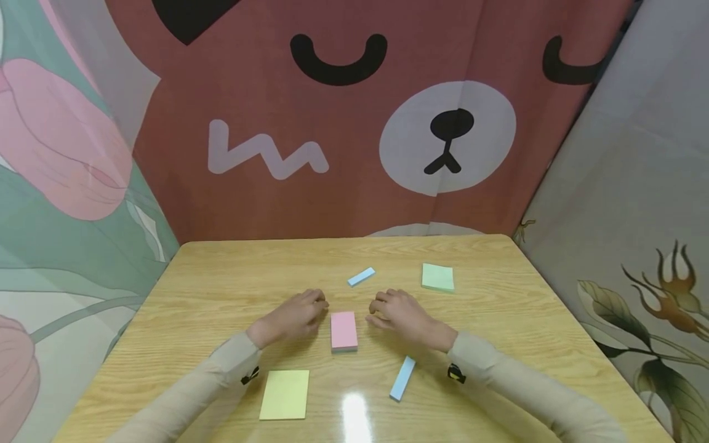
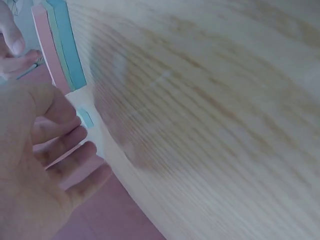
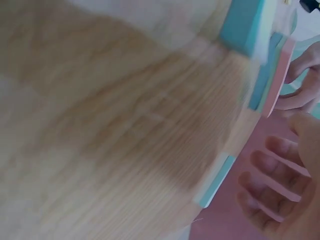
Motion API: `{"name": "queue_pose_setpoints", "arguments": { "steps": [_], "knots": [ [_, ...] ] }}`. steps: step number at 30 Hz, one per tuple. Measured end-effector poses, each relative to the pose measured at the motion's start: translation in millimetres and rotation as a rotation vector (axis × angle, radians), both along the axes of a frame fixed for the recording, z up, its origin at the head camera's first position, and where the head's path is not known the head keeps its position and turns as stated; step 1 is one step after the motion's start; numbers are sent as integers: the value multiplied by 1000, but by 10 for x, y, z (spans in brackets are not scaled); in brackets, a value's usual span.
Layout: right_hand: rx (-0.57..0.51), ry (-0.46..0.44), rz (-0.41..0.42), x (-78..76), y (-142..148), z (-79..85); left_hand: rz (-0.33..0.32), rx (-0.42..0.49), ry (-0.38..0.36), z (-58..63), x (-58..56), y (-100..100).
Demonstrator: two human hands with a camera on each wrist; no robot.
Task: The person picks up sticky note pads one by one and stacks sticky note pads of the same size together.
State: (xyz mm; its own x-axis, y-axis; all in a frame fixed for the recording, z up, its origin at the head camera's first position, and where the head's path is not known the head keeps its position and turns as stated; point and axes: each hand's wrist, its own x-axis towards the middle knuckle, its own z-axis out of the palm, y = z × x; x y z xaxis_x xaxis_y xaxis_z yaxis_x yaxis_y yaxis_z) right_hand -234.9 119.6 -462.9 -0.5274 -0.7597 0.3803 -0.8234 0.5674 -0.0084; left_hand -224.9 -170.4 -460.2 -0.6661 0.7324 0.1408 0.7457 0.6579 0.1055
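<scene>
Between my two hands lies a stack of sticky note pads [image 1: 344, 331] on the wooden table. Its top is pink, and the left wrist view shows green and blue layers [image 2: 69, 45] beneath. My left hand [image 1: 293, 317] is just left of the stack, fingers loosely bent and holding nothing. On the other side hovers my right hand [image 1: 404, 319], its fingers also relaxed and apart from the stack. In the right wrist view the same stack [image 3: 272, 75] stands beyond the right hand [image 3: 285, 185].
A yellow sticky note pad [image 1: 285, 394] lies at the front left. One narrow blue strip pad [image 1: 402, 378] is near my right forearm, another blue strip [image 1: 362, 277] farther back. At the back right sits a green pad [image 1: 437, 277]. Printed curtains [image 1: 354, 203] surround the table.
</scene>
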Motion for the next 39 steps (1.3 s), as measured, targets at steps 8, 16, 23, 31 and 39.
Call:
{"name": "queue_pose_setpoints", "arguments": {
  "steps": [8,16,23,31,39],
  "knots": [
    [-26,10,-14,-230,83,-25,-10,25,96,3,-48,136],
    [-10,-4,-88,-443,112,-34,-77,80,166,4,-102,293],
    [14,16,-98,-605,102,-27,-148,104,195,13,-102,414],
    [37,-52,-53,-779,67,42,-232,104,225,83,-7,527],
    [82,-177,-12,-913,-43,-97,-276,96,192,82,174,565]
  ]
}}
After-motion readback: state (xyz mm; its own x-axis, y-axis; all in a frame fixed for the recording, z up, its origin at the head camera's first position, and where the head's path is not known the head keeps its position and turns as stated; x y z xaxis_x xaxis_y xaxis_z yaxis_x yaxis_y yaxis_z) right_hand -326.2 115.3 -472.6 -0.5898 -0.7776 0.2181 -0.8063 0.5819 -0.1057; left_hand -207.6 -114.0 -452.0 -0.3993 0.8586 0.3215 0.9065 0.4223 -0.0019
